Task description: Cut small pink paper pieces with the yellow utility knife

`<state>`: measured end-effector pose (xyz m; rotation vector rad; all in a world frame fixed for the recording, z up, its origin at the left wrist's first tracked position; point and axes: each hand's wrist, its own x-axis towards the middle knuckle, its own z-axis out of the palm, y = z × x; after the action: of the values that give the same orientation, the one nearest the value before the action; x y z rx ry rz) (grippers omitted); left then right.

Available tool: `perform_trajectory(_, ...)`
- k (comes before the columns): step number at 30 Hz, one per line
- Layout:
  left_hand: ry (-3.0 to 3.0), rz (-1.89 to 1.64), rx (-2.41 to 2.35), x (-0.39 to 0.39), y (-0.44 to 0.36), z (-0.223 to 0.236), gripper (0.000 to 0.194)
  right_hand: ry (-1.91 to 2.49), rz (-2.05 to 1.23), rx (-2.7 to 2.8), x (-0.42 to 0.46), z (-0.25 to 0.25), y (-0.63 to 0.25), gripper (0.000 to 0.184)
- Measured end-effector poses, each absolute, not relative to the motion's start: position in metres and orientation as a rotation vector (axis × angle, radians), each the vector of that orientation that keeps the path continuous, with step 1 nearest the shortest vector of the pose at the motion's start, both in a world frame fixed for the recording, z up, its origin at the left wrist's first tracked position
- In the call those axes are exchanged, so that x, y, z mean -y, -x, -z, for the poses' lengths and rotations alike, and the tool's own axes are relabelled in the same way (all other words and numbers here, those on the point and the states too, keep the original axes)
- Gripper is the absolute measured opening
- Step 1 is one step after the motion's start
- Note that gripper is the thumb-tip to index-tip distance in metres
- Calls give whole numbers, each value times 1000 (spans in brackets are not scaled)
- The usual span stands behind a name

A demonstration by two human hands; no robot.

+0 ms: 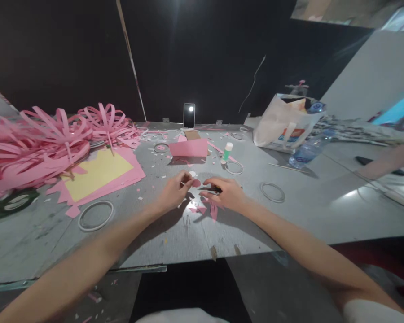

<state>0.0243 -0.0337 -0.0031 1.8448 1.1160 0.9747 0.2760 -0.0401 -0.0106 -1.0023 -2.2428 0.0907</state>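
My left hand (177,190) pinches a small round piece of pink paper (195,183) between thumb and fingertips. Facing it, my right hand (229,194) is closed around small dark scissors (210,189), whose tips point left toward the pink piece, just apart from it. Most of the scissor handles are hidden by the fingers. A white paper disc (192,174) shows just behind my left fingertips. Pink paper scraps (214,211) lie on the table below both hands. Beyond the hands stands a folded pink sheet (188,148), with a glue stick (226,153) upright to its right.
Pink paper-strip loops (60,139) pile up at left, beside a yellow sheet (99,172) on pink paper. Grey rings (272,192) lie about the table. A phone (189,115) leans at the back. A white bag (283,121) and plastic bottle (306,152) are at right, near another person's arm (390,160).
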Motion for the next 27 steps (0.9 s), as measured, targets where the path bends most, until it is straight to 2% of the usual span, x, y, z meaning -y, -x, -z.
perform_trajectory(5,-1806,-1016,-927,44,-36,8,23,930,-147,2198,44,14,-272,18)
perform_trajectory(14,-1545,-940,-832,48,-37,5,43,920,-208,2190,43,9,-274,13)
perform_trajectory(27,-1630,-964,-932,39,-32,11,32,918,-94,2308,40,7,-277,18)
